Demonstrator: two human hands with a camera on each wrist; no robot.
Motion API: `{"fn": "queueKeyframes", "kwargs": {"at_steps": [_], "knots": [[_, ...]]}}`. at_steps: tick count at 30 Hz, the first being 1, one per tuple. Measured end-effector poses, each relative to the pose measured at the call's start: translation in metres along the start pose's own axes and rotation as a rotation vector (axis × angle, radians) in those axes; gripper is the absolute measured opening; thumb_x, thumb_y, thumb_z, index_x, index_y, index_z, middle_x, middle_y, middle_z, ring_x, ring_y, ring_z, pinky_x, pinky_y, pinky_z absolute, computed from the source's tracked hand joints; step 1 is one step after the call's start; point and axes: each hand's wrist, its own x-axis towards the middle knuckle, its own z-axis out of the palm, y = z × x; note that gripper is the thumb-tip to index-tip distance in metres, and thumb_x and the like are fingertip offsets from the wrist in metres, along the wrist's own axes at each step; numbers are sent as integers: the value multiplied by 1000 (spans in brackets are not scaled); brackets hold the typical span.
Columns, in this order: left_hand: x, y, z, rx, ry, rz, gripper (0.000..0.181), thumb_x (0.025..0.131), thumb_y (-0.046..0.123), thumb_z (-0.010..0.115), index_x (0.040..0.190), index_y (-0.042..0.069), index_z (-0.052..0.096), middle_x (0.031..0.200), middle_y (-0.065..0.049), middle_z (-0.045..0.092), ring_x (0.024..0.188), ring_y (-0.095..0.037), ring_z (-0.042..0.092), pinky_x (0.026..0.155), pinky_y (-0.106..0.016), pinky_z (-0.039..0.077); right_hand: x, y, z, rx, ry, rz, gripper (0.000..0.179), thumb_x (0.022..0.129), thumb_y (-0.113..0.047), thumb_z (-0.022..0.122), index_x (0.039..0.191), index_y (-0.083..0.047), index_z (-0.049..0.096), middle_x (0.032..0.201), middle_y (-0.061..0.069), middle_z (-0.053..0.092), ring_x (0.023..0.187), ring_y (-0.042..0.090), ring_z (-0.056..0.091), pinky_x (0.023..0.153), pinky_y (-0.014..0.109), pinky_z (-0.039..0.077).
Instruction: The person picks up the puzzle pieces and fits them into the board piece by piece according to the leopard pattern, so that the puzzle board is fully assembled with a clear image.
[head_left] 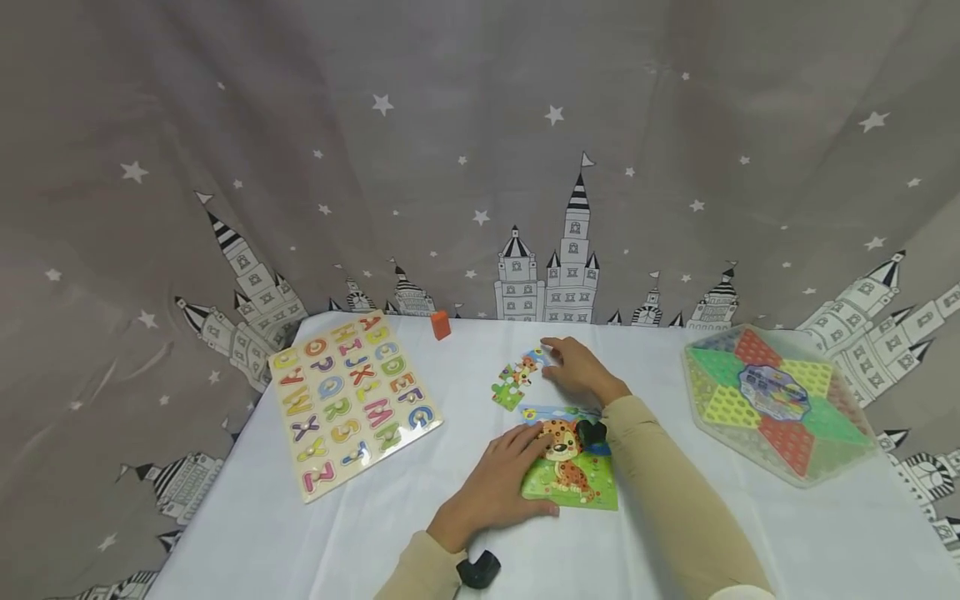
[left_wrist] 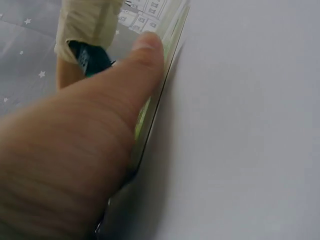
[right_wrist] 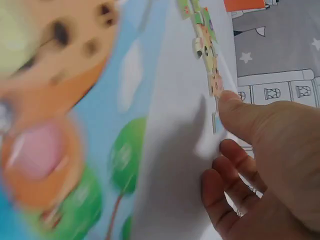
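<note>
My left hand (head_left: 502, 479) lies over the left side of a leopard picture board (head_left: 573, 479), fingers spread on top. In the left wrist view its extended thumb (left_wrist: 145, 55) rests along the board's edge (left_wrist: 152, 112). Just beyond the board, several small jigsaw pieces (head_left: 513, 382) are joined in a slanting strip on the white cloth. At the strip's far right end, my right hand (head_left: 577, 367) pinches a light-blue puzzle piece (right_wrist: 216, 125) between thumb and index finger. The other fingers (right_wrist: 220, 192) are loosely curled in the right wrist view, and the index finger is hidden there.
A wooden alphabet peg puzzle (head_left: 352, 400) lies at the left. An orange block (head_left: 441, 325) sits near the table's back edge. To the right is an octagonal clear-cased board with a coloured star (head_left: 780, 404). A grey castle-print curtain (head_left: 450, 125) hangs behind the table.
</note>
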Motion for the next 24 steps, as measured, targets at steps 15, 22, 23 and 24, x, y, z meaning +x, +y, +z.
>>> {"fn": "queueKeyframes", "kwargs": {"at_steps": [15, 22, 23, 24], "knots": [[-4, -6, -11, -70, -21, -150, 130, 72, 78, 74, 165, 10, 14, 171, -5, 23, 157, -25, 25, 127, -46, 27, 6, 6, 0, 127, 103, 65, 22, 99, -24, 67, 113, -9, 60, 105, 10, 61, 94, 23, 58, 80, 36, 49], [-2, -4, -12, -72, -37, -167, 134, 70, 78, 75, 165, 9, 11, 172, -8, 21, 158, -27, 23, 128, -47, 25, -25, 14, -6, 376, 32, 17, 20, 103, -15, 61, 121, -9, 65, 121, 16, 64, 92, 22, 74, 74, 32, 60], [-2, -4, -13, -79, -37, -170, 134, 70, 78, 76, 165, 9, 11, 172, -8, 20, 158, -27, 23, 128, -47, 25, -29, 14, -5, 376, 5, 4, 21, 102, -14, 63, 122, -10, 66, 121, 15, 64, 91, 20, 74, 74, 31, 61], [-2, -4, -13, -85, -35, -172, 135, 70, 77, 76, 165, 8, 11, 172, -9, 20, 158, -28, 22, 128, -47, 25, -34, 12, -3, 363, -19, -6, 22, 101, -15, 65, 122, -11, 68, 120, 13, 65, 90, 18, 74, 74, 31, 61]]}}
